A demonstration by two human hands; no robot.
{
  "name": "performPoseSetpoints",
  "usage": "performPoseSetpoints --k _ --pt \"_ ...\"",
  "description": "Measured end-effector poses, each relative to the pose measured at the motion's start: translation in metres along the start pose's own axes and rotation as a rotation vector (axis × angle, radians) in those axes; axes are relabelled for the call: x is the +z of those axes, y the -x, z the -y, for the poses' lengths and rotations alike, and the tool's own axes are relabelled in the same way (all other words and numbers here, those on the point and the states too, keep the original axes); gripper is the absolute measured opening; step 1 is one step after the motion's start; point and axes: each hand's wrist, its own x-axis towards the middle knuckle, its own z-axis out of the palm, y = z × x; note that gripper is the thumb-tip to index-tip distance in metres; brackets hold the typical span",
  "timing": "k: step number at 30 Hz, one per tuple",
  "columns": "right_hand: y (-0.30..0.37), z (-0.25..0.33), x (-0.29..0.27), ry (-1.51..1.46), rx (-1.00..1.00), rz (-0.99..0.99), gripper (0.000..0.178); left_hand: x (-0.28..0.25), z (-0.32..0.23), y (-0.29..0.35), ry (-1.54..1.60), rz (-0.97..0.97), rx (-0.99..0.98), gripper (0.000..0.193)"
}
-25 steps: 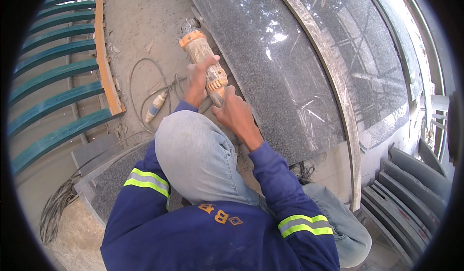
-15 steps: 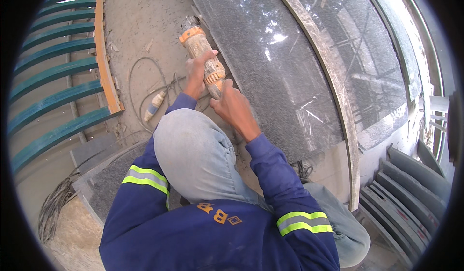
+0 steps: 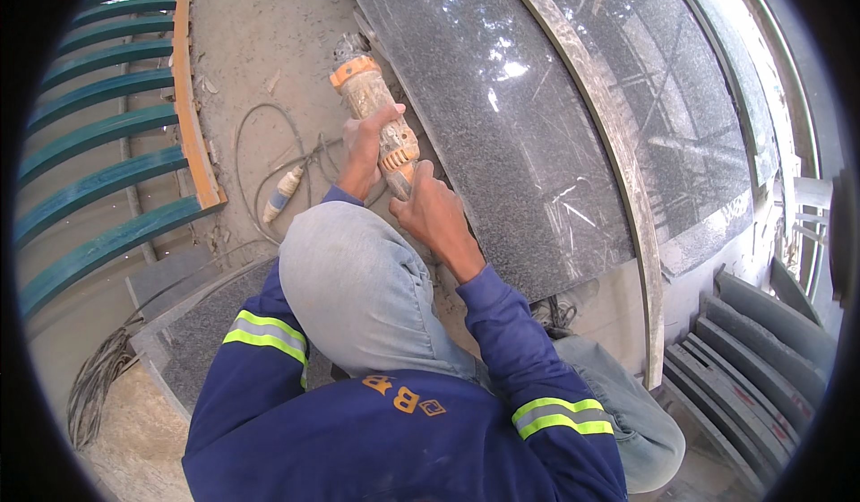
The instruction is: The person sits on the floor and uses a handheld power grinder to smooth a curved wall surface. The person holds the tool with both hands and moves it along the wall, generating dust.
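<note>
Both of my hands grip a dusty orange and grey angle grinder [image 3: 366,92]. My left hand [image 3: 364,151] is wrapped round the middle of its body, thumb on top. At the rear handle, my right hand [image 3: 434,211] is closed. The grinder's head points away from me and lies against the left edge of a dark polished stone slab [image 3: 502,117]. Its disc shows only in part beside that edge. A cord [image 3: 240,148] loops over the dusty floor to the left.
A white and blue plug connector [image 3: 283,194] lies on the floor left of my hands. Teal bars with an orange edge beam [image 3: 184,99] stand at the far left. A long narrow strip [image 3: 618,144] crosses the slab. Several stone pieces [image 3: 752,359] are stacked at the lower right.
The grinder and both hands have shifted very slightly. My grip on it looks the same.
</note>
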Motion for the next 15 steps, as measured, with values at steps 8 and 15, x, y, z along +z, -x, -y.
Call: performPoseSetpoints --k 8,15 --pt "-0.017 -0.006 0.004 -0.010 -0.043 -0.050 0.041 -0.001 -0.002 -0.018 0.000 0.013 0.024 0.034" --pt "-0.025 -0.007 0.004 0.005 -0.053 -0.048 0.042 -0.004 0.002 -0.032 0.000 0.009 0.031 0.032"
